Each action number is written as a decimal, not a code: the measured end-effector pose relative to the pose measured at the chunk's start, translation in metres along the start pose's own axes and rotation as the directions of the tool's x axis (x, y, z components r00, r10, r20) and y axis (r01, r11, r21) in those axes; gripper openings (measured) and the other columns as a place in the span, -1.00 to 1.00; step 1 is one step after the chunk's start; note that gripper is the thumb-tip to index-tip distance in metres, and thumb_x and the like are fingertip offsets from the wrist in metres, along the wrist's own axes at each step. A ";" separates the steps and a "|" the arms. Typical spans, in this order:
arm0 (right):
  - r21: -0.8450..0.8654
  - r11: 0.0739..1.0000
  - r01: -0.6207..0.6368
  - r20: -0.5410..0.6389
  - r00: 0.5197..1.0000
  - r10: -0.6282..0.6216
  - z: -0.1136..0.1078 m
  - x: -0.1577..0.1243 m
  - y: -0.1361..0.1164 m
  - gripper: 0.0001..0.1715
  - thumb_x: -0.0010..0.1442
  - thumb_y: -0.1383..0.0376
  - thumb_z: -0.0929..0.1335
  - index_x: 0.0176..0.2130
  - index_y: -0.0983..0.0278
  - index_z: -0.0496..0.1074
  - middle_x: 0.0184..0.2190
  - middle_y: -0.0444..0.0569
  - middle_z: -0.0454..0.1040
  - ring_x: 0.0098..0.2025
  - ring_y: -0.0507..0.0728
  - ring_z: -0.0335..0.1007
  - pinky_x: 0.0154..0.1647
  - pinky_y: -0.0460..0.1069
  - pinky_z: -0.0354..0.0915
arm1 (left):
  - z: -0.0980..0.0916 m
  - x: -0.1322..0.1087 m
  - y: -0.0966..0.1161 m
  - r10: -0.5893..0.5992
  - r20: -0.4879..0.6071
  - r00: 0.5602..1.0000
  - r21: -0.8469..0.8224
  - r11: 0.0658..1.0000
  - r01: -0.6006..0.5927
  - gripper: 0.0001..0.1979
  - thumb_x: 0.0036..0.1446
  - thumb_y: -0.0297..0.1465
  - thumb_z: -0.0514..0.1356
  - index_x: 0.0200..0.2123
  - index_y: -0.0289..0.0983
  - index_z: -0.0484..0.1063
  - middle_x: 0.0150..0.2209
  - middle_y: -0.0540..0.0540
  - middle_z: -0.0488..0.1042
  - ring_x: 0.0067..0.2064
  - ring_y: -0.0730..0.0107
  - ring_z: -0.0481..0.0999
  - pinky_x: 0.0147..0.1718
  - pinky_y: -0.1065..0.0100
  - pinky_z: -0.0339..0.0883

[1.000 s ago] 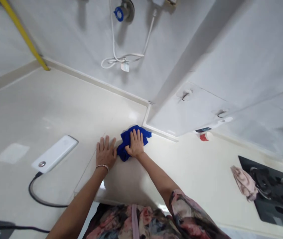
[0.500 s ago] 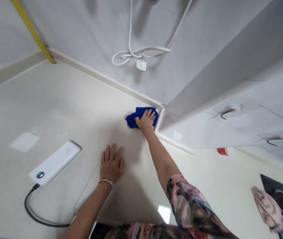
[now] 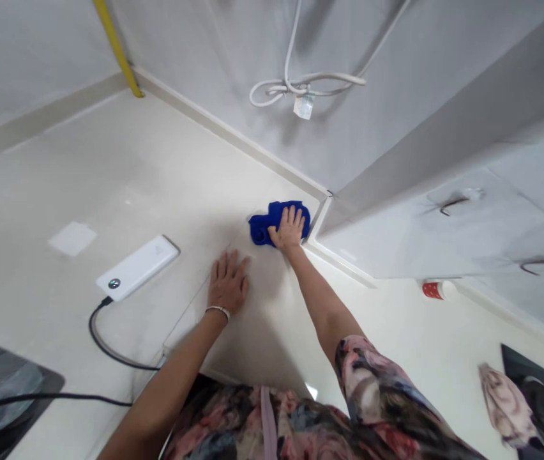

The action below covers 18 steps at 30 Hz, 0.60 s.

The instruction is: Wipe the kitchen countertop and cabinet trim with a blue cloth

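A crumpled blue cloth [image 3: 262,229] lies on the pale countertop [image 3: 195,172], close to the corner where the wall meets the ledge. On top of it rests my right hand [image 3: 290,229], its fingers spread and pressing down flat. My left hand [image 3: 228,281] lies open on the counter, nearer to me and to the left of the cloth, with nothing in it. A bracelet [image 3: 218,311] circles the left wrist.
Left of my left hand is a white power bank [image 3: 140,267] with a black cable [image 3: 97,342]. A bundled white cord [image 3: 322,78] hangs on the wall. A yellow pipe [image 3: 116,48] stands at back left. A red and white cup [image 3: 437,291] lies at right.
The view has shifted, so the surroundings sit further right, and a dark panel shows at lower left. My right hand stays on the cloth close to the corner; my left hand stays flat.
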State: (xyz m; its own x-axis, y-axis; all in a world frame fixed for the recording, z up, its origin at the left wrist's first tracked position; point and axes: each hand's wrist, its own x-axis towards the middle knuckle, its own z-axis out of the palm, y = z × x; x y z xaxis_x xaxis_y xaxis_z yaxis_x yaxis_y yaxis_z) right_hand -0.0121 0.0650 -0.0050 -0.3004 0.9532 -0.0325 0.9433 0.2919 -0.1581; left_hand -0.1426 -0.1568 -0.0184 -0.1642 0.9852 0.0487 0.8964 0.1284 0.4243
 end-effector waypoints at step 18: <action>0.187 0.892 0.411 -0.041 0.911 -0.411 0.004 -0.370 0.119 -0.07 0.05 0.30 0.28 0.39 0.39 0.21 0.46 0.15 0.14 0.54 0.36 -0.17 0.51 0.39 -0.09 | 0.005 0.011 0.000 -0.015 -0.041 0.999 0.015 1.000 0.016 -0.34 0.40 -0.25 -0.18 0.45 -0.42 0.15 0.50 -0.24 0.07 0.54 -0.06 -0.12 0.48 -0.11 -0.27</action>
State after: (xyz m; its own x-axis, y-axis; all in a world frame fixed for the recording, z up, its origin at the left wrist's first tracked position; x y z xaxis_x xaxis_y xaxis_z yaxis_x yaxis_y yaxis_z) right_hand 0.2106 -0.2536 -0.0159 -0.6552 0.7517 0.0757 0.6919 0.6372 -0.3394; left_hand -0.1423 -0.1459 -0.0225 -0.1942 0.9778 0.0793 0.8998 0.1454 0.4114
